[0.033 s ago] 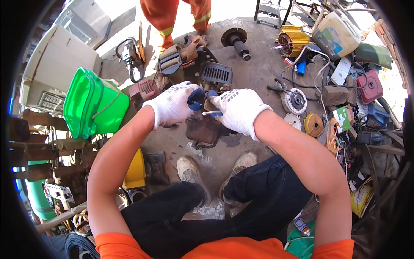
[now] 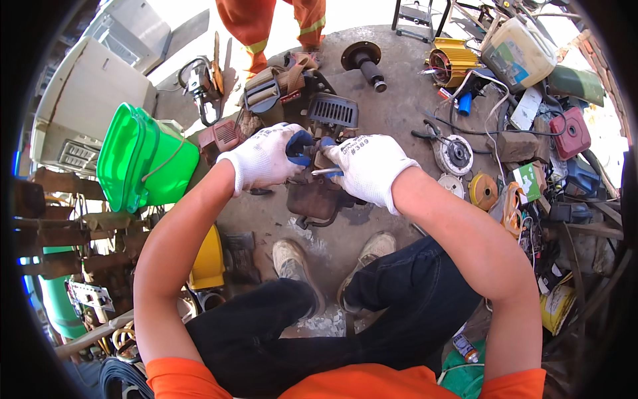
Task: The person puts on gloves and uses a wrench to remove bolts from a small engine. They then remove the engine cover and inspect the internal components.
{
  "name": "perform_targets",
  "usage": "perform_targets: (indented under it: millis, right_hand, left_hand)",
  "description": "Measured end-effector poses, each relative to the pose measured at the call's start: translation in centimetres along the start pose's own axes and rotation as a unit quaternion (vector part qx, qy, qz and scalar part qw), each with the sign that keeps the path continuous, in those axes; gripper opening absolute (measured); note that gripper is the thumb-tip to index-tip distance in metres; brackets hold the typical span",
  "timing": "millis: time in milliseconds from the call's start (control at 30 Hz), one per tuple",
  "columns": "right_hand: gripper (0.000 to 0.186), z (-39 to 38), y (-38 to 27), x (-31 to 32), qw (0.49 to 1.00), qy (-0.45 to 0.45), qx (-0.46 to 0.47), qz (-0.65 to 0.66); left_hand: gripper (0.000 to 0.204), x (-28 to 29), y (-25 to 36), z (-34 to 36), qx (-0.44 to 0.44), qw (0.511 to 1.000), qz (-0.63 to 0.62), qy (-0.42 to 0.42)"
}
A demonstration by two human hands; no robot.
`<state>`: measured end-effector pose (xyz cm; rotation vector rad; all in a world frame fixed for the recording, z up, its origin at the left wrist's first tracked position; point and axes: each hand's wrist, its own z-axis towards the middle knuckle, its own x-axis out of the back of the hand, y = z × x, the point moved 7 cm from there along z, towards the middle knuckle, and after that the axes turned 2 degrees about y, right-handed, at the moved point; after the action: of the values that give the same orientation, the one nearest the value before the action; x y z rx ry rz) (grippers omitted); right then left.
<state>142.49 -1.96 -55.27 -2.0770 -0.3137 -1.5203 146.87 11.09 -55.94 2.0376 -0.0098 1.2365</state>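
Observation:
A small grimy engine (image 2: pixel 311 199) with a dark slotted metal cover (image 2: pixel 332 112) lies on the ground between my feet. My left hand (image 2: pixel 269 153), in a white glove with blue palm, has its fingers curled on a part at the engine's middle; what they grip is hidden. Beside it my right hand (image 2: pixel 365 166), gloved alike, is closed around a slim metal tool (image 2: pixel 327 171) that points left into the engine, its thumb against that same middle part.
A person's orange-trousered legs (image 2: pixel 242 23) stand beyond a chainsaw (image 2: pixel 199 86) and a flanged shaft (image 2: pixel 364 65). Green buckets (image 2: pixel 149 166) and a yellow casing (image 2: pixel 206 263) are on my left. Jerrycan (image 2: pixel 515 53), yellow alternator housing (image 2: pixel 448 63), spools (image 2: pixel 453 156), cables and scrap crowd my right.
Both hands are raised very slightly in the view compared with the earlier frame, still at the engine's middle. Little else differs.

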Motion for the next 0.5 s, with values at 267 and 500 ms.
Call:
perform_targets:
  millis: [267,500]
  right_hand:
    - [0.023,0.1,-0.3,0.0,1.000,-0.026,-0.006,-0.002]
    - [0.033,0.2,-0.4,-0.1,0.999,-0.035,-0.005,-0.019]
  left_hand:
    - [0.028,-1.1,0.5,-0.1,0.070,0.969,0.230,-0.060]
    - [0.025,-1.3,-0.6,-1.1,-0.028,0.978,0.200,0.046]
